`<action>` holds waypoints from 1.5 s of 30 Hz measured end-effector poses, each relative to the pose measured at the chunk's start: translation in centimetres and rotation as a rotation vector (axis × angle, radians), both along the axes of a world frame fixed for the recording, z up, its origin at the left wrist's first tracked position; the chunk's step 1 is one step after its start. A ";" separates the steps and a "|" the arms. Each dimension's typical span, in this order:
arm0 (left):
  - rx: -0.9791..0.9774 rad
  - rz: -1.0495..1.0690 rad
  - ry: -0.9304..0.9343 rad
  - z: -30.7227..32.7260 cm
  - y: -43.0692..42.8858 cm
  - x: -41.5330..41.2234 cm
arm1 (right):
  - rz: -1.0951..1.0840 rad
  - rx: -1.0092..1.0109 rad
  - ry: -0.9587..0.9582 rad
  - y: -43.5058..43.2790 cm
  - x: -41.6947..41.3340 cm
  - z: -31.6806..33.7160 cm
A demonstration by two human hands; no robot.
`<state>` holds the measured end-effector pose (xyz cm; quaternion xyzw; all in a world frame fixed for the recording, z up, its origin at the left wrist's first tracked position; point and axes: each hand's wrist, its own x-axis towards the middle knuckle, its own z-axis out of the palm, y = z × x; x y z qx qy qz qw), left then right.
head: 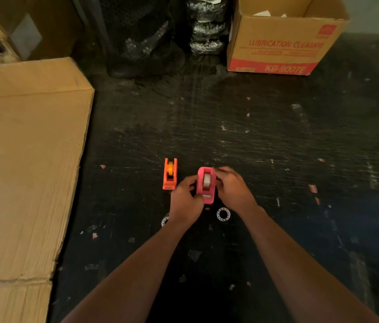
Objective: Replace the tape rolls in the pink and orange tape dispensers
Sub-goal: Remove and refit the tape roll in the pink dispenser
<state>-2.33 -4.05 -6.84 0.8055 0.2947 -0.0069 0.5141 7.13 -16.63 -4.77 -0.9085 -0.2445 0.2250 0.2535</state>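
Note:
The pink tape dispenser [203, 186] stands on the dark scratched floor with a whitish tape roll [206, 180] seated in it. My left hand [185, 201] grips its left side near the cutter end. My right hand [231, 187] grips its right side and far end. To the left stands the orange tape dispenser [170, 174] with a yellow roll [170, 169] inside, untouched. A white empty tape core [223, 214] lies just behind my right wrist. A second core [165, 220] peeks out from under my left wrist.
A large flat cardboard box [25, 159] fills the left side. An open carton marked LUBRICATION CLEANER [277, 47] stands at the back right. Black wrapped bundles [204, 26] lean at the back centre. Small paper scraps [313, 188] litter the floor.

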 end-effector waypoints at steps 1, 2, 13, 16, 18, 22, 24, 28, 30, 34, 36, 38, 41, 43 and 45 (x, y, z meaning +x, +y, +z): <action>0.034 0.001 -0.002 0.1 0.0 0.2 | -0.008 0.006 -0.003 0.1 -0.1 -0.1; 0.064 -0.002 -0.002 0.1 0.0 0.4 | -0.020 0.003 -0.003 0.1 -0.1 -0.2; 0.157 -0.020 0.035 -0.4 0.3 1.7 | -0.022 0.038 0.010 -0.2 -0.5 -0.7; 0.159 -0.013 0.034 -0.2 0.3 1.8 | -0.001 0.036 0.001 -0.4 -0.5 -0.9; 0.153 -0.005 0.022 -0.3 0.2 1.9 | -0.007 0.041 0.002 -0.3 -0.6 -0.9; 0.102 0.021 0.001 0.0 0.1 1.7 | -0.002 0.042 -0.003 -0.3 -0.7 -0.9; 0.070 0.012 -0.006 0.1 0.1 1.6 | -0.004 0.057 -0.002 -0.3 -0.8 -0.8; 0.118 -0.027 0.022 0.0 0.2 1.7 | -0.028 0.101 0.016 -0.4 -0.8 -0.6; 0.139 -0.025 0.029 -0.2 0.2 1.8 | -0.026 0.103 0.014 -0.4 -0.8 -0.7; 0.143 -0.013 0.023 -0.2 0.3 1.8 | -0.020 0.084 0.002 -0.4 -0.8 -0.9; 0.153 -0.026 0.017 -0.2 0.3 1.7 | -0.029 0.095 0.003 -0.4 -0.8 -0.9; 0.200 -0.055 0.000 -0.2 0.4 1.8 | -0.036 0.104 0.004 -0.3 -0.8 -0.8; 0.271 -0.099 -0.039 -0.6 0.6 1.8 | -0.035 0.107 0.013 -0.3 -0.8 -0.8; 0.292 -0.120 -0.059 -0.7 0.6 1.8 | -0.036 0.108 0.021 -0.4 -0.8 -0.8; 0.294 -0.124 -0.091 -0.6 0.5 1.6 | -0.041 0.108 0.015 -0.4 -0.9 -1.0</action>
